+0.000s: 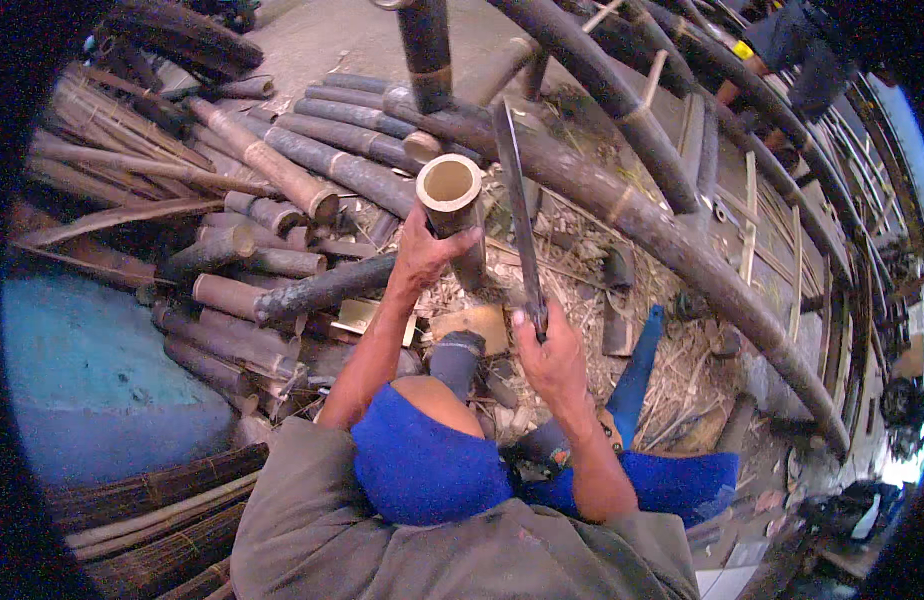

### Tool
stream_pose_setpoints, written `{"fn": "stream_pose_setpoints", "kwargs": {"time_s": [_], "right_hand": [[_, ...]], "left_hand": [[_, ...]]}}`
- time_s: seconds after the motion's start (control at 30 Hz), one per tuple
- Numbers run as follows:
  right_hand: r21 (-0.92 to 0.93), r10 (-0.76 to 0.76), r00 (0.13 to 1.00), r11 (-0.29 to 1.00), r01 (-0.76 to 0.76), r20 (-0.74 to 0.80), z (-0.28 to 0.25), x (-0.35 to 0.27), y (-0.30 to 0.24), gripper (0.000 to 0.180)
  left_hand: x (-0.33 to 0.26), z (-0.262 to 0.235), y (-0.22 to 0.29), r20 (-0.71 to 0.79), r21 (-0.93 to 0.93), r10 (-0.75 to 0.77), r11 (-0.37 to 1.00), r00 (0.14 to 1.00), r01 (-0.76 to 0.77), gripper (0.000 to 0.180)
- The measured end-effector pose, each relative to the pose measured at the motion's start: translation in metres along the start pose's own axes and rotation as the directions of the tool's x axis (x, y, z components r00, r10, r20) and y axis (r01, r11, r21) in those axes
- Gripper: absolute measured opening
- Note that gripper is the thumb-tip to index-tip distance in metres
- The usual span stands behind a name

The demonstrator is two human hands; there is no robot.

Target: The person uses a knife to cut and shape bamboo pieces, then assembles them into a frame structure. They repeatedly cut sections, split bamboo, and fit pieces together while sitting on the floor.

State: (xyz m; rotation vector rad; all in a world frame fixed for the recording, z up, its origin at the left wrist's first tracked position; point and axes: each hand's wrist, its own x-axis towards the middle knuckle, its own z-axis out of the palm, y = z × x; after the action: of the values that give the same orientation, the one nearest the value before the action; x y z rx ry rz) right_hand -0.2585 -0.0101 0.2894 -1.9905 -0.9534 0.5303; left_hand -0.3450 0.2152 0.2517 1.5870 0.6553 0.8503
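Note:
My left hand [430, 250] is wrapped round a short, dark-skinned bamboo tube [451, 190], whose pale cut end with its hollow faces up. In my right hand [552, 355] is the handle of a machete [522, 205]. Its long dark blade points away from me and stands a little to the right of the tube, apart from it. Beside my right forearm lies a saw [634, 385] with a blue blade and a brownish handle. The lower part of the tube is partly hidden by my left hand.
Cut bamboo pieces [352, 170] are heaped on the left and ahead. A frame of thick bamboo poles [622, 205] crosses from centre to right. Wood shavings [682, 375] cover the ground. A blue-painted surface [112, 370] is at left. Another person [807, 60] is at the upper right.

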Motion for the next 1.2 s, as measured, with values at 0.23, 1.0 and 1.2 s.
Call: {"fn": "stream_pose_setpoints", "kwargs": {"time_s": [0.23, 1.0, 1.2], "right_hand": [[0.018, -0.137, 0.988, 0.990, 0.138, -0.070, -0.027, 0.013, -0.040, 0.027], [-0.209, -0.284, 0.955, 0.943, 0.260, -0.090, -0.023, 0.035, -0.046, 0.027], [-0.109, -0.268, 0.952, 0.961, 0.254, -0.145, -0.047, 0.022, -0.073, 0.027]], "left_hand": [[-0.013, 0.011, 0.013, -0.009, 0.088, 0.075, 0.993, 0.997, -0.074, 0.076], [-0.030, 0.031, 0.004, 0.216, -0.007, 0.054, 0.999, 0.975, -0.054, 0.083], [-0.026, 0.027, 0.055, 0.291, -0.015, 0.155, 0.987, 0.944, -0.158, 0.081]]}}
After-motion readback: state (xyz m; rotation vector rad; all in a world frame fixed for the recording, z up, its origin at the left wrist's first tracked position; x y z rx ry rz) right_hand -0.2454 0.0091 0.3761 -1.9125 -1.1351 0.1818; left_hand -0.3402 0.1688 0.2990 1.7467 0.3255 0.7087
